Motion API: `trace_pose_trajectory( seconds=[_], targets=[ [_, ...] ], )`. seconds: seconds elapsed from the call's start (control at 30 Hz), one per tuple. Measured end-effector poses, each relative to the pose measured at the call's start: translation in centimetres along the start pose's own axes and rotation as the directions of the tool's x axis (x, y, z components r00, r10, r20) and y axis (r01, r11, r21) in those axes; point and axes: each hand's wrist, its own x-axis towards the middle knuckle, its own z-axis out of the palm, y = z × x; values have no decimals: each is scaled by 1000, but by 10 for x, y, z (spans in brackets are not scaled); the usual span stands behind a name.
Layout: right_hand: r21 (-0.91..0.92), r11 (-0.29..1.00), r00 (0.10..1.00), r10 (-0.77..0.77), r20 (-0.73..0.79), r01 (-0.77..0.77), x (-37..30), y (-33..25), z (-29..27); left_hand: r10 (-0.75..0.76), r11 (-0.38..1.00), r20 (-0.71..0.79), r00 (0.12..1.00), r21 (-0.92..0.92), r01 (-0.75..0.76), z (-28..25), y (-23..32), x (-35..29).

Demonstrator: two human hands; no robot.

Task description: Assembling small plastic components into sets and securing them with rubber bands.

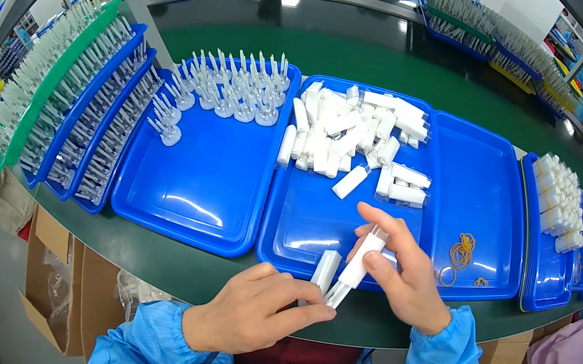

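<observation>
Over the front edge of the middle blue tray point(298, 234), my right hand point(404, 272) grips a white rectangular plastic tube point(354, 269) with a clear end, thumb pressed along its side. My left hand point(265, 310) is closed, its fingertips pinching a slim pale stem point(336, 294) at the tube's lower end; how far the stem goes inside is hidden. Close beside them stands a light grey block point(325, 267), partly behind my left fingers. A heap of similar white tubes point(343, 133) fills the far part of the middle tray, one lying loose nearer me.
The left blue tray point(192, 172) holds upright clear stems on round bases point(245, 92). Stacked trays of stems point(66, 88) lean at far left. Rubber bands point(461, 251) lie in the right tray point(483, 177); bundled white pieces point(558, 194) sit beyond. Cardboard boxes point(86, 286) are below the table.
</observation>
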Motion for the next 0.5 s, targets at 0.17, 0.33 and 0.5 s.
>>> trace_pose_trajectory(
  seconds=[0.17,0.33,0.5],
  targets=[
    [8,973,972,-230,-53,231,-16,-11,36,6,1000,-265,964,-10,-9,17,-8,-13],
    [-6,968,966,-250,-70,250,-7,-19,39,0,999,-264,964,37,10,12,-17,-18],
    [-719,664,927,-368,-74,206,52,-5,8,74,982,-226,971,184,-31,7,-25,-17]
  ],
)
